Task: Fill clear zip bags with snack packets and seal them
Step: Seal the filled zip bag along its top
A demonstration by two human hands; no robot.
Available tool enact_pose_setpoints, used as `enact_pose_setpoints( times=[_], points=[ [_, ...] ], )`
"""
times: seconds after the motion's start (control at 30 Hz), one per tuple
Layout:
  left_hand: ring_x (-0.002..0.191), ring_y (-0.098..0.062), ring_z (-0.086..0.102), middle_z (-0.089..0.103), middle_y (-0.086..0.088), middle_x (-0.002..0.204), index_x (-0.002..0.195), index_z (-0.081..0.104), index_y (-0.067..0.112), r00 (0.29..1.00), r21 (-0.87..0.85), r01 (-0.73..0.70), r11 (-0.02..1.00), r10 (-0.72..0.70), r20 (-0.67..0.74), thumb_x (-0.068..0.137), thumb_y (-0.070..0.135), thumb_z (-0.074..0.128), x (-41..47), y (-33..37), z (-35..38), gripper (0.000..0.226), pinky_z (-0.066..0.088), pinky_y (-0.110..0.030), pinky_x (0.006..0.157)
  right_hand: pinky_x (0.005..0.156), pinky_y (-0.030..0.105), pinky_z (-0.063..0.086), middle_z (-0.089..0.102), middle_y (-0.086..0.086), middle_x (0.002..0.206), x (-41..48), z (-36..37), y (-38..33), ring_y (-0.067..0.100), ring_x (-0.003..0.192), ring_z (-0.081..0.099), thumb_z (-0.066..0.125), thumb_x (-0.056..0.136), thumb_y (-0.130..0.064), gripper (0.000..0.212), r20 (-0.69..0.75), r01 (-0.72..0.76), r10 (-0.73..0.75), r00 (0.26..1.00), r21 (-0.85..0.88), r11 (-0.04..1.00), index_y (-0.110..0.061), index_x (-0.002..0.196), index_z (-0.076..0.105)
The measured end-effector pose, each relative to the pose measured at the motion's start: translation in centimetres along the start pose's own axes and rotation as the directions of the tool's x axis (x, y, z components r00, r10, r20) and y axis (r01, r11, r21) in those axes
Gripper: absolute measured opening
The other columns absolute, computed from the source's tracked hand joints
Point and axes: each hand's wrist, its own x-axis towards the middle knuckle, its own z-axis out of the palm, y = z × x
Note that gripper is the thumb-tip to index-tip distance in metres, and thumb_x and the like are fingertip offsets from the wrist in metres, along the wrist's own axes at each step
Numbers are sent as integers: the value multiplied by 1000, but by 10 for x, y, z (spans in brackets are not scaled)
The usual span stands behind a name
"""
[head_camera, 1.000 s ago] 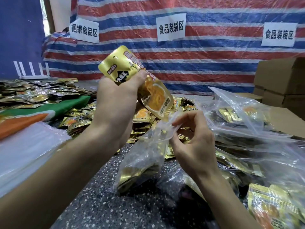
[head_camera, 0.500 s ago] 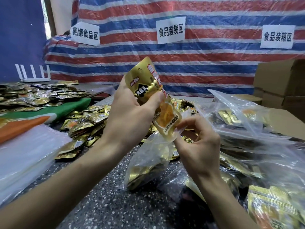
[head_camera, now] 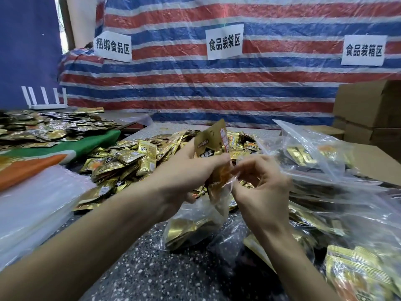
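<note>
Gold packet (head_camera: 211,145), clear bag (head_camera: 195,222) in hands (head_camera: 191,172) (head_camera: 264,192)

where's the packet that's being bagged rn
Centre of the head view: the gold snack packet is pinched in the left hand, its lower end at the mouth of the clear zip bag that the right hand holds.

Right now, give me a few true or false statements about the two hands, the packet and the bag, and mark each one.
1. The left hand grips a gold snack packet. True.
2. That packet sits fully inside the clear zip bag. False: its upper part sticks out above the bag's mouth.
3. The right hand pinches the bag's rim. True.
4. The bag holds nothing else. False: other gold packets lie in its bottom.
</note>
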Motion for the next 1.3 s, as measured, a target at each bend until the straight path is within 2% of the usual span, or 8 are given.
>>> enact_pose_setpoints(
  times=[0.2,0.3,0.47,0.73,0.87,1.03,1.17,1.3],
  points=[
    [64,-26,71,74,-14,80,95,72,-1,981,-23,161,987,-157,117,92,22,69,0,8,-11,23,63,-42,63,70,15,51,63,3,85,1,1,-3,7,79,63,77,70,13,30,-8,43,-43,999,41,998,-15,76,68],
    [64,-24,72,75,-16,81,96,72,-2,980,-43,175,984,-170,107,90,15,69,3,9,-16,18,61,-38,57,70,12,49,62,4,84,1,1,-5,4,78,61,75,69,18,31,17,51,-53,998,97,994,-11,75,67],
    [69,-22,69,69,-9,79,65,73,15,932,4,312,950,-306,195,72,23,70,5,21,-26,12,59,-37,71,73,21,52,61,8,88,0,-1,-7,15,82,62,63,68,9,15,77,45,-65,995,232,972,-4,74,64],
    [70,-27,70,68,-13,77,84,65,8,988,-116,151,982,-146,47,90,20,66,2,43,-42,14,62,-45,62,73,22,51,61,7,85,6,-5,-14,18,81,61,58,71,14,20,124,119,-149,981,222,968,-5,74,60],
    [57,-25,71,68,-12,64,91,61,4,998,-211,62,975,-66,-13,93,18,65,-4,51,-28,15,60,-38,52,73,34,55,62,7,84,23,-12,-29,22,79,63,65,76,10,18,168,63,-85,982,130,989,-8,79,61],
    [53,-13,63,67,-5,68,85,65,12,1000,-44,20,999,-20,-14,91,15,66,-7,36,-1,7,56,-28,55,67,47,56,68,7,79,45,-16,-62,24,73,66,68,72,5,14,269,106,-103,958,3,994,-9,75,68],
    [83,-22,67,72,-3,82,83,70,12,997,272,-34,962,14,73,85,25,69,-2,41,-15,14,51,-45,90,63,42,57,67,3,74,59,-24,-78,19,67,65,70,72,4,14,326,142,-101,940,-102,985,-10,71,70],
    [108,-10,55,67,7,119,85,76,23,985,592,-70,803,-40,170,72,56,68,-2,53,-28,36,34,-46,112,64,37,57,69,-2,76,66,-34,-87,14,69,65,69,71,2,20,358,198,-125,925,-177,964,-19,69,68]
  ],
)
